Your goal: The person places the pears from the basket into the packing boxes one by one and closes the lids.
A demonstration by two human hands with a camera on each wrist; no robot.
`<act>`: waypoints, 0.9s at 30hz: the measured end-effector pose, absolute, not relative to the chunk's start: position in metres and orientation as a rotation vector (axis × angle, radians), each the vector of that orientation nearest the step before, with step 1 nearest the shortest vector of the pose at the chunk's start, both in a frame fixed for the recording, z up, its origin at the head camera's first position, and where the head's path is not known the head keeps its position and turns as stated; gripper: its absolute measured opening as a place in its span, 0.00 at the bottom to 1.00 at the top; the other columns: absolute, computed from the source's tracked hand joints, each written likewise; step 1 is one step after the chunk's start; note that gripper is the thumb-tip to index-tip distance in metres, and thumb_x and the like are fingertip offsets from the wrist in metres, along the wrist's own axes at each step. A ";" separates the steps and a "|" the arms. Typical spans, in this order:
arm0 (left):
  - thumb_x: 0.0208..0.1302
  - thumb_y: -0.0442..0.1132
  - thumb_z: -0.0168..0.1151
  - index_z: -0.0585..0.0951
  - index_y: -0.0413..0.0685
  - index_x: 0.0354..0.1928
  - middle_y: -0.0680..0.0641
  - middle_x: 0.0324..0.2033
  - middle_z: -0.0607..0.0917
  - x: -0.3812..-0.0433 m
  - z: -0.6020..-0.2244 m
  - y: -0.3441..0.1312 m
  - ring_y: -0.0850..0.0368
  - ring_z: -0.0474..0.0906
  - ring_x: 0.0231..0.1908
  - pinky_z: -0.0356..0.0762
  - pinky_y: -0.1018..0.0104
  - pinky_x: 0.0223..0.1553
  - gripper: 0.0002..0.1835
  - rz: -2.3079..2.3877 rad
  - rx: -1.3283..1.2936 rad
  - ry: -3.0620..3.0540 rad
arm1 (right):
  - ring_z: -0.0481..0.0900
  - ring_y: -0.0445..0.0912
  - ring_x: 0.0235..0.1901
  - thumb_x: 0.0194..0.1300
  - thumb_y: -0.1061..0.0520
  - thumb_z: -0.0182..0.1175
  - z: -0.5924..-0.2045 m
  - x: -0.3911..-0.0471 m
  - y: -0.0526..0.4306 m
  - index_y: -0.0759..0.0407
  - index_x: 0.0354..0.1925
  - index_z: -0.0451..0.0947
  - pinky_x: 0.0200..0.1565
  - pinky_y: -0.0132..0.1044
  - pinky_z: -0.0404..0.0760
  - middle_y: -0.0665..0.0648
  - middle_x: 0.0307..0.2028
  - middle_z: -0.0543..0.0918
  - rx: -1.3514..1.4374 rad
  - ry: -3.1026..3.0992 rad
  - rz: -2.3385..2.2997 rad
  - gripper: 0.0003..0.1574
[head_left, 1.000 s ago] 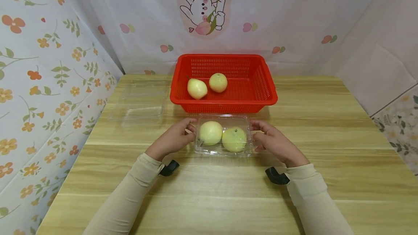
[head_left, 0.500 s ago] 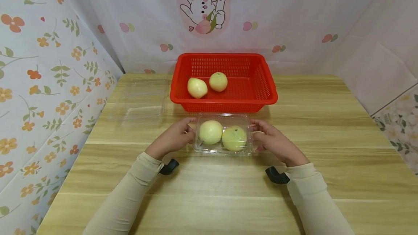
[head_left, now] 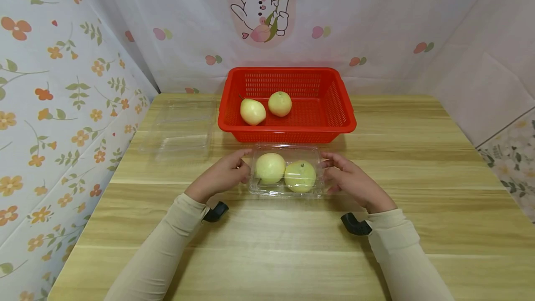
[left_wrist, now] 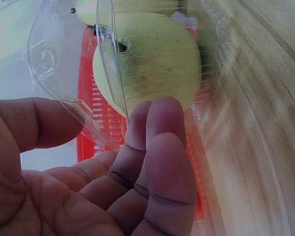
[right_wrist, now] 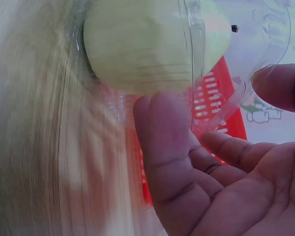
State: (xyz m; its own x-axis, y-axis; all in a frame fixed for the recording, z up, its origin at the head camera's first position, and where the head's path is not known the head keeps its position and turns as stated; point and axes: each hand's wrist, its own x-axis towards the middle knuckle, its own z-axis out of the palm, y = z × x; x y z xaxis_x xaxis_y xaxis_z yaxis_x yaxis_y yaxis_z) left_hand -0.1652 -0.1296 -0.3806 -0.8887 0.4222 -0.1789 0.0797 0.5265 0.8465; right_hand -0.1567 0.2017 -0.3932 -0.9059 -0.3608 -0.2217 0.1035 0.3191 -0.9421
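A clear plastic clamshell box [head_left: 279,193] lies on the table in the head view. Through its lid I see two pale yellow-green pears [head_left: 270,168] side by side. My left hand [head_left: 221,176] holds the box's left end, thumb near the lid edge and curled fingers against the side. Mirroring it, my right hand [head_left: 355,181] grips the right end. Both wrist views show the fingertips at the clear wall, close to a pear [left_wrist: 152,64] on the left and a pear [right_wrist: 137,44] on the right.
Just behind the box stands a red plastic basket [head_left: 288,136] with two more pears [head_left: 252,112] inside. Another clear plastic container [head_left: 179,127] lies at the back left of the wooden table [head_left: 276,254]. Patterned cloth [head_left: 184,27] hangs behind and at the sides.
The hands, box and pears hold nearly the same place throughout. Only the view has shifted very slightly.
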 end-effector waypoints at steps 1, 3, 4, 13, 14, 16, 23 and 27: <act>0.63 0.33 0.46 0.61 0.38 0.73 0.42 0.31 0.82 -0.165 -0.380 -0.130 0.49 0.79 0.35 0.70 0.61 0.34 0.33 1.308 0.409 2.404 | 0.75 0.53 0.44 0.67 0.63 0.48 -0.393 -0.157 0.203 0.70 0.73 0.52 0.40 0.50 0.83 0.71 0.60 0.67 -0.234 2.212 -1.605 0.38; 0.64 0.35 0.46 0.61 0.41 0.73 0.41 0.37 0.83 -0.165 -0.380 -0.130 0.49 0.81 0.37 0.74 0.59 0.38 0.33 1.326 0.374 2.385 | 0.75 0.53 0.44 0.68 0.62 0.48 -0.393 -0.157 0.204 0.70 0.72 0.54 0.40 0.48 0.82 0.71 0.60 0.67 -0.241 2.231 -1.597 0.37; 0.64 0.36 0.46 0.62 0.43 0.73 0.42 0.41 0.83 -0.165 -0.380 -0.130 0.49 0.81 0.38 0.75 0.58 0.41 0.33 1.340 0.343 2.371 | 0.76 0.53 0.44 0.69 0.61 0.47 -0.393 -0.157 0.205 0.70 0.72 0.55 0.41 0.47 0.82 0.71 0.60 0.67 -0.241 2.235 -1.596 0.36; 0.73 0.48 0.40 0.64 0.54 0.71 0.46 0.60 0.75 -0.166 -0.381 -0.129 0.46 0.81 0.44 0.77 0.54 0.44 0.27 1.399 0.219 2.332 | 0.77 0.57 0.49 0.78 0.53 0.45 -0.390 -0.157 0.208 0.71 0.71 0.56 0.43 0.42 0.81 0.70 0.65 0.66 -0.225 2.222 -1.583 0.33; 0.75 0.50 0.39 0.63 0.56 0.72 0.45 0.60 0.75 -0.166 -0.380 -0.130 0.46 0.81 0.45 0.77 0.54 0.44 0.27 1.401 0.223 2.339 | 0.77 0.57 0.50 0.78 0.52 0.45 -0.389 -0.157 0.208 0.70 0.71 0.56 0.44 0.42 0.81 0.70 0.64 0.66 -0.218 2.224 -1.579 0.33; 0.77 0.53 0.39 0.63 0.56 0.73 0.45 0.63 0.73 -0.165 -0.380 -0.130 0.44 0.81 0.48 0.77 0.51 0.47 0.27 1.419 0.242 2.346 | 0.77 0.58 0.51 0.79 0.50 0.45 -0.388 -0.157 0.207 0.70 0.71 0.57 0.45 0.43 0.81 0.70 0.63 0.67 -0.203 2.226 -1.577 0.33; 0.78 0.55 0.38 0.70 0.48 0.68 0.44 0.62 0.74 -0.167 -0.377 -0.130 0.45 0.73 0.59 0.69 0.47 0.59 0.28 1.449 0.388 2.469 | 0.76 0.61 0.55 0.80 0.46 0.39 -0.388 -0.158 0.208 0.69 0.68 0.62 0.49 0.48 0.79 0.70 0.60 0.69 -0.200 2.225 -1.578 0.32; 0.79 0.52 0.39 0.76 0.44 0.58 0.42 0.55 0.76 -0.169 -0.374 -0.129 0.46 0.71 0.56 0.67 0.49 0.59 0.24 1.494 0.411 2.526 | 0.76 0.62 0.55 0.80 0.44 0.39 -0.388 -0.158 0.208 0.69 0.68 0.61 0.50 0.50 0.79 0.70 0.61 0.70 -0.214 2.228 -1.569 0.34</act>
